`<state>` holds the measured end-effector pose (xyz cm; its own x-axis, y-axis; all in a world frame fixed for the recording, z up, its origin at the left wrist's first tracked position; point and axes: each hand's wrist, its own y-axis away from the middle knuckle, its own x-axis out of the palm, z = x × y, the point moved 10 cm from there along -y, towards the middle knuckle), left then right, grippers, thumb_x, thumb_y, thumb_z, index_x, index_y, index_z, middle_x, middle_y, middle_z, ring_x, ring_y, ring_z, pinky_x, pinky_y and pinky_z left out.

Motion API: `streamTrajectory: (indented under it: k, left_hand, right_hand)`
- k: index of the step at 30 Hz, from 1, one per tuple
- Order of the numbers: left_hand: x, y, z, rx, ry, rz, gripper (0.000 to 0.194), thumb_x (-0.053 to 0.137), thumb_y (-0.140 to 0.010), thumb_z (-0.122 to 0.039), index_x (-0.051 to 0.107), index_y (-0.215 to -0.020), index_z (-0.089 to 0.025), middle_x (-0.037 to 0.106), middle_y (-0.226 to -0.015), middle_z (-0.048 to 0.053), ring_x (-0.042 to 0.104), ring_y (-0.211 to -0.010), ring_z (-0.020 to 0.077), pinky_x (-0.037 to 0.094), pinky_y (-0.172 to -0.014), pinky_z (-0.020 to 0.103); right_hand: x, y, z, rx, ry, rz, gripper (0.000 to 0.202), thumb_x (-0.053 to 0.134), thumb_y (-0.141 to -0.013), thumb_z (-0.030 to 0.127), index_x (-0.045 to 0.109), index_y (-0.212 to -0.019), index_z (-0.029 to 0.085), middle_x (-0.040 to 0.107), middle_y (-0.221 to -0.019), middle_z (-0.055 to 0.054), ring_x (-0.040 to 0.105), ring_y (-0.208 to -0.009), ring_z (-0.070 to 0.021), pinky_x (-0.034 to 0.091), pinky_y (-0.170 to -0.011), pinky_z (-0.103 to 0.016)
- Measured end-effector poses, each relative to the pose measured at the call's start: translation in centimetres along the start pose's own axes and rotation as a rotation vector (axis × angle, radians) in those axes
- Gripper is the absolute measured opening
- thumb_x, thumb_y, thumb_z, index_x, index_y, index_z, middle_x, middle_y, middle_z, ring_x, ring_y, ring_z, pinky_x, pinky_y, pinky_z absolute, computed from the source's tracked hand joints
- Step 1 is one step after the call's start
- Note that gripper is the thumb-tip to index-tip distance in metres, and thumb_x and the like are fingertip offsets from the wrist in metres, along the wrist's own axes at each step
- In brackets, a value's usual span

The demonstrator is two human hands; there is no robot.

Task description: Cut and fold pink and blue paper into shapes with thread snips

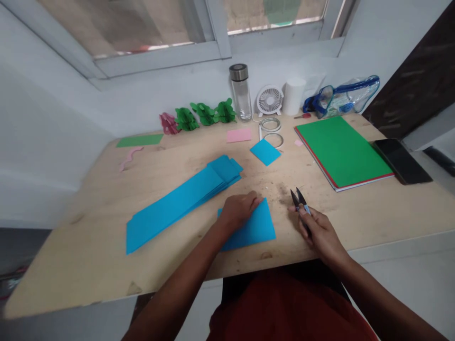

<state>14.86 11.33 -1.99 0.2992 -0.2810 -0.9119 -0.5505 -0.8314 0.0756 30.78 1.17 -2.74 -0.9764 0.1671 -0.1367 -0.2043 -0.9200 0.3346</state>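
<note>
My left hand (239, 210) lies on a blue sheet of paper (258, 229) near the table's front edge. Its fingers are curled together at the sheet's upper edge, and the hand covers the sheet's upper left part. To the right, my right hand (322, 232) grips a pair of thread snips (301, 201), their dark blades pointing away from me and spread apart. The snips are clear of the paper. Left of the sheet lies a stack of long blue paper strips (177, 199). A smaller blue paper piece (266, 151) sits farther back.
A green folder or paper stack (343, 151) and a phone (403, 161) lie at right. Along the wall stand green paper shapes (204, 113), a glass bottle (241, 97), a small fan (270, 100) and a clear pouch (350, 97). Tape rolls (270, 124) lie before the fan.
</note>
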Motion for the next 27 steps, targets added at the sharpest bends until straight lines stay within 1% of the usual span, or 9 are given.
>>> streamTrajectory:
  k: [2,3,6,8,9,13,16,20,27]
  left_hand:
    - [0.2,-0.3,0.1,-0.011,0.000,-0.028,0.030,0.039,-0.092,-0.037,0.055,-0.073,-0.021,0.063,-0.069,0.003,0.060,-0.072,0.0189,0.040,-0.066,0.027]
    - [0.2,-0.3,0.2,-0.014,0.007,-0.048,0.028,0.041,-0.092,-0.036,0.056,-0.074,-0.021,0.063,-0.070,0.003,0.061,-0.074,0.0188,0.041,-0.067,0.027]
    - [-0.3,0.1,0.6,-0.030,0.067,-0.115,0.024,0.043,-0.090,-0.033,0.057,-0.074,-0.020,0.065,-0.074,0.003,0.060,-0.074,0.0180,0.041,-0.068,0.027]
    - [-1.1,0.6,1.1,-0.045,0.150,-0.168,0.025,0.043,-0.090,-0.033,0.056,-0.074,-0.020,0.064,-0.073,0.002,0.058,-0.071,0.0169,0.040,-0.066,0.027]
    - [-1.7,0.9,1.3,-0.051,0.202,-0.199,0.025,0.042,-0.091,-0.033,0.055,-0.074,-0.020,0.062,-0.072,0.001,0.057,-0.069,0.0162,0.040,-0.065,0.027]
    - [-4.5,2.0,2.1,-0.061,0.410,-0.340,0.029,0.041,-0.091,-0.039,0.053,-0.073,-0.019,0.056,-0.067,-0.001,0.052,-0.065,0.0141,0.039,-0.061,0.025]
    - [-5.8,2.7,2.4,-0.083,0.495,-0.415,0.030,0.041,-0.091,-0.040,0.054,-0.074,-0.019,0.055,-0.068,-0.002,0.051,-0.065,0.0134,0.039,-0.061,0.024]
    - [-6.1,3.2,2.5,-0.128,0.527,-0.461,0.029,0.043,-0.090,-0.040,0.054,-0.074,-0.018,0.053,-0.066,-0.001,0.049,-0.064,0.0136,0.039,-0.060,0.024]
    - [-6.3,3.5,2.5,-0.153,0.526,-0.497,0.026,0.043,-0.089,-0.036,0.055,-0.074,-0.018,0.053,-0.064,-0.002,0.049,-0.063,0.0130,0.038,-0.060,0.024]
  right_hand:
    - [-0.2,0.0,0.2,-0.041,0.074,-0.015,0.044,0.045,-0.086,0.055,0.064,-0.086,0.016,0.040,-0.046,0.007,0.036,-0.042,-0.0100,0.029,-0.044,-0.023]
    - [-0.3,0.1,0.4,-0.068,0.112,-0.021,0.041,0.047,-0.086,0.053,0.065,-0.084,0.017,0.045,-0.049,0.005,0.042,-0.046,-0.0112,0.035,-0.048,-0.024]
    - [-0.2,0.3,0.9,-0.140,0.189,-0.022,0.032,0.054,-0.082,0.048,0.068,-0.083,0.019,0.066,-0.073,-0.003,0.061,-0.072,-0.0182,0.046,-0.068,-0.028]
    - [0.0,0.5,0.6,-0.134,0.195,-0.034,0.030,0.058,-0.079,0.046,0.070,-0.086,0.020,0.071,-0.089,-0.006,0.064,-0.087,-0.0226,0.048,-0.077,-0.033]
    - [0.1,0.6,0.3,-0.117,0.188,-0.044,0.030,0.060,-0.077,0.046,0.071,-0.087,0.020,0.072,-0.091,-0.006,0.065,-0.089,-0.0238,0.048,-0.079,-0.034]
    - [1.2,0.7,-0.5,-0.058,0.126,-0.044,0.030,0.064,-0.072,0.043,0.072,-0.089,0.021,0.073,-0.089,-0.007,0.066,-0.086,-0.0252,0.050,-0.077,-0.037]
    - [2.4,0.6,-0.5,-0.036,0.087,-0.012,0.027,0.066,-0.070,0.043,0.072,-0.085,0.021,0.072,-0.083,-0.005,0.065,-0.078,-0.0234,0.050,-0.072,-0.036]
    - [3.3,0.5,-0.1,-0.001,0.011,0.006,0.026,0.067,-0.069,0.045,0.070,-0.078,0.020,0.067,-0.072,-0.002,0.059,-0.066,-0.0181,0.047,-0.062,-0.031]
    - [3.4,0.1,0.6,0.013,-0.047,-0.040,0.024,0.068,-0.066,0.043,0.061,-0.067,0.020,0.054,-0.058,0.002,0.045,-0.053,-0.0119,0.037,-0.052,-0.025]
